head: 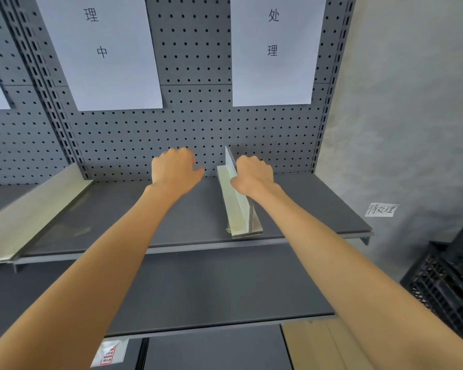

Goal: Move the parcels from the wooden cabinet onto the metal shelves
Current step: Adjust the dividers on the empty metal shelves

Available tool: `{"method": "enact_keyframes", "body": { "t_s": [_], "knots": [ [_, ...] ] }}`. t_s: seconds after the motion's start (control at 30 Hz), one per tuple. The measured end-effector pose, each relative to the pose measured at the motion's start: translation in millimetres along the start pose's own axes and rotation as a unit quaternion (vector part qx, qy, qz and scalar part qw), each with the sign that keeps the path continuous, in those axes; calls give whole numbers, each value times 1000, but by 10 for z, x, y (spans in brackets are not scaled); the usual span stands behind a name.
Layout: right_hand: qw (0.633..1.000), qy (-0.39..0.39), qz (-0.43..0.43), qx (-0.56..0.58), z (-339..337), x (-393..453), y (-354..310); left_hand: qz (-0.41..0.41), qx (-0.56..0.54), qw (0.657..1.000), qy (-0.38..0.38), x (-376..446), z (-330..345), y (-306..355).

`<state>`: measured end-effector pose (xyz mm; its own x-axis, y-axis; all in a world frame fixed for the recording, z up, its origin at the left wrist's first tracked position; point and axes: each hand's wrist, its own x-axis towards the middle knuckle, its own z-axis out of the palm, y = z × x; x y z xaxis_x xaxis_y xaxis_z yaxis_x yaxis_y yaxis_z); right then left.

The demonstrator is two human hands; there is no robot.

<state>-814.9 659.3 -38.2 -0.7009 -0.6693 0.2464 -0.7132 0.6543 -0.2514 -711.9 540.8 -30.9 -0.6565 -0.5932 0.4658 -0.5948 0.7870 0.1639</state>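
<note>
Both bare arms reach forward and up over the upper metal shelf, wrists raised and the backs of the hands toward the camera. The right hand sits against the upright divider, a pale angled plate standing on the shelf; its thumb lies on the divider's left face and its curled fingers go over the top edge to the right side, so it grips the plate near its back end. The left hand hangs in the air just left of the divider, apart from it, fingers curled inward and thumb pointing toward the plate; it holds nothing that can be seen, though its fingertips are turned away.

A second divider lies slanted at the shelf's left end. Behind the hands stands a grey pegboard with two white paper signs bearing printed characters. A lower shelf runs beneath the forearms. A small parcel with a red-and-white label shows at the bottom edge, below that shelf. A black crate stands on the right by the wall.
</note>
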Motion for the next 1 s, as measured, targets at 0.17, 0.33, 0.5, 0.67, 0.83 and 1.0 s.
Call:
{"method": "enact_keyframes", "body": {
  "t_s": [0.17, 0.33, 0.5, 0.67, 0.83, 1.0],
  "knots": [
    [1000, -3, 0, -10, 113, 23, -153, -1, -4, 1000, -4, 43, 56, -164],
    [1000, -10, 2, -23, 137, 41, -304, -5, -10, 1000, -8, 66, 88, -240],
    [1000, -10, 2, -25, 198, 70, -426, -5, -7, 1000, -10, 69, 86, -331],
    [999, -19, 15, -28, 281, 52, -456, -1, -9, 1000, -13, 69, 70, -431],
    [999, -22, 18, -34, 366, 34, -470, 3, -7, 1000, -12, 70, 73, -489],
    [998, -36, 37, -47, 407, 36, -468, 13, -7, 1000, -10, 67, 90, -545]
  ]
}}
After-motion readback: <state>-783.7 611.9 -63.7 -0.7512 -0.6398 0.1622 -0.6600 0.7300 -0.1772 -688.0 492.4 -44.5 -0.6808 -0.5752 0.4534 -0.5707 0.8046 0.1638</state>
